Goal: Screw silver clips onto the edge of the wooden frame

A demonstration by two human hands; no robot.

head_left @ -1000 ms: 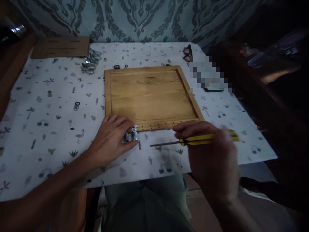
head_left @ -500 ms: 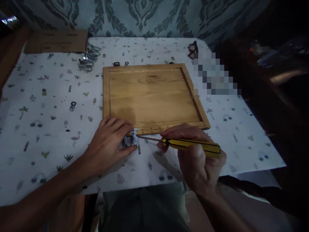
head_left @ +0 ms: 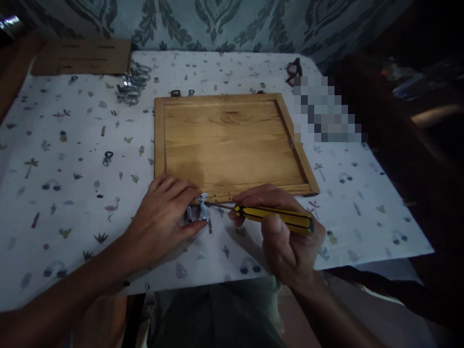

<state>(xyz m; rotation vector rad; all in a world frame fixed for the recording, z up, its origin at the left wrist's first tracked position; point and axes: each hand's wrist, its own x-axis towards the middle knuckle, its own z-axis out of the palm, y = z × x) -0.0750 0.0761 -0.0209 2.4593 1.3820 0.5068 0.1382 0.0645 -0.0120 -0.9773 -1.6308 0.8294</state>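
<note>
A framed wooden panel [head_left: 232, 140] lies flat on the table, with several small dark holes along its near rail. At that near edge sits a shiny metal latch [head_left: 202, 208]. My left hand [head_left: 161, 212] holds it against the wood, fingers over the rail and thumb below. My right hand [head_left: 290, 241] is wrapped round a yellow and black screwdriver [head_left: 273, 217]. Its shaft points left, and the tip meets or nearly meets the latch's right side; exact contact is too small to tell.
Several metal latches [head_left: 134, 84] are piled at the back left beside a brown cardboard piece [head_left: 83, 57]. Dark-rimmed glasses [head_left: 294, 71] lie at the back right, near a blurred-out patch. A patterned cloth [head_left: 79, 212] covers the table.
My right hand and the screwdriver have shifted slightly left, with the handle a little lower at its end. My left hand stays on the latch. The whole view has shifted slightly.
</note>
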